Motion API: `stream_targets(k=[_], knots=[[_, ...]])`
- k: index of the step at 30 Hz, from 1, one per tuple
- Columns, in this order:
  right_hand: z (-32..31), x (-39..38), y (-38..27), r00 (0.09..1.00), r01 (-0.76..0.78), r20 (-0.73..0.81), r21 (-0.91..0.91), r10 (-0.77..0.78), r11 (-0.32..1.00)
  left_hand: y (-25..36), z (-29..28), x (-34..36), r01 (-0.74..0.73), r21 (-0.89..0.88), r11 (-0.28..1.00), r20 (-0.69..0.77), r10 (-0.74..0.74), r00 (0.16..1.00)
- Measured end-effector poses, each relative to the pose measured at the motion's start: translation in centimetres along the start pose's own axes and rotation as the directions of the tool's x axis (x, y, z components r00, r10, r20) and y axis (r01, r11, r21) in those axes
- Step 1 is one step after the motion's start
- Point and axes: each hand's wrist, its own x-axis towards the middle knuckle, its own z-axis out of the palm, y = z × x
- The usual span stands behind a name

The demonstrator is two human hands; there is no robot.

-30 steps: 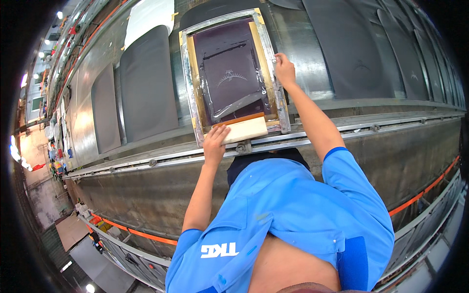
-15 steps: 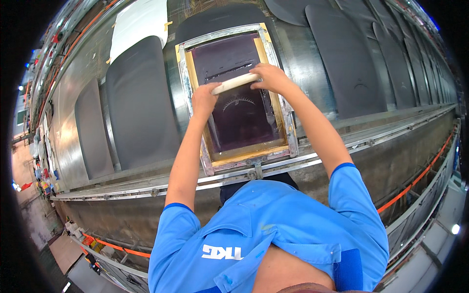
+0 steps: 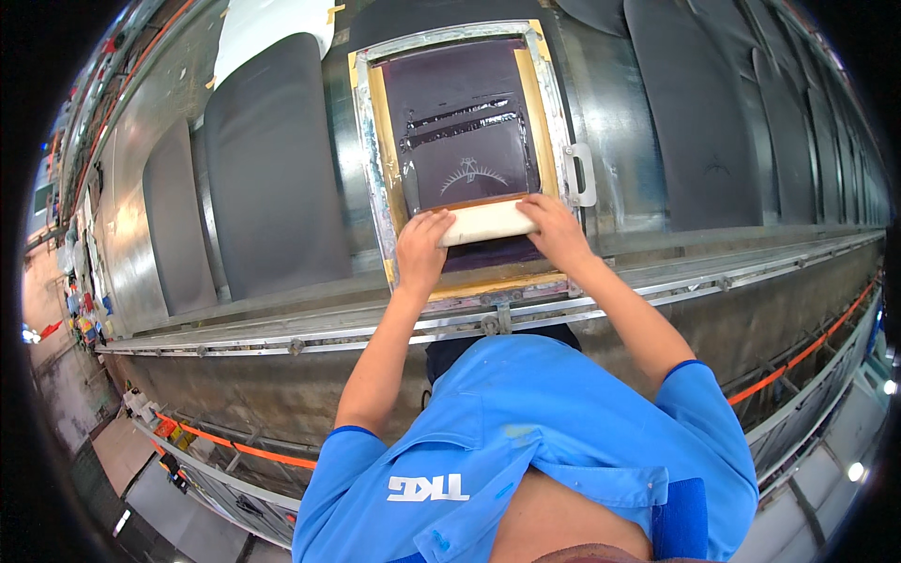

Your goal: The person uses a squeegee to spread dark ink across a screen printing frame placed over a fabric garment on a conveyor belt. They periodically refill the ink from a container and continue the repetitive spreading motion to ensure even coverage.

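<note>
A screen-printing frame (image 3: 547, 94) with yellowish tape along its inner sides lies on the metal table. Its dark mesh (image 3: 450, 75) carries a pale curved motif (image 3: 474, 174) and glossy streaks of ink. A squeegee (image 3: 483, 220) with a cream handle and an orange-brown blade lies crosswise on the mesh, below the motif. My left hand (image 3: 422, 244) grips the squeegee's left end and my right hand (image 3: 554, 233) grips its right end. A silver handle (image 3: 585, 174) projects from the frame's right side.
Dark grey panels (image 3: 258, 169) lie in a row along the metal table (image 3: 136, 272), left and right of the frame, with a taped white sheet (image 3: 263, 28) at upper left. A rail (image 3: 676, 291) runs along the near edge. An orange strip (image 3: 784, 371) runs lower right.
My right hand has left the frame's side to join my left on the squeegee. Both went up the screen, and since half a second ago have drawn the squeegee down toward me.
</note>
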Motion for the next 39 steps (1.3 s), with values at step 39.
stream_targets(k=[39], knots=[[-0.2,7.5,11.3,0.754,-0.396,-0.389,0.373,0.529,0.839,2.4,-0.6,-3.8,0.000,-0.100,0.995,0.010,0.001,1.000]])
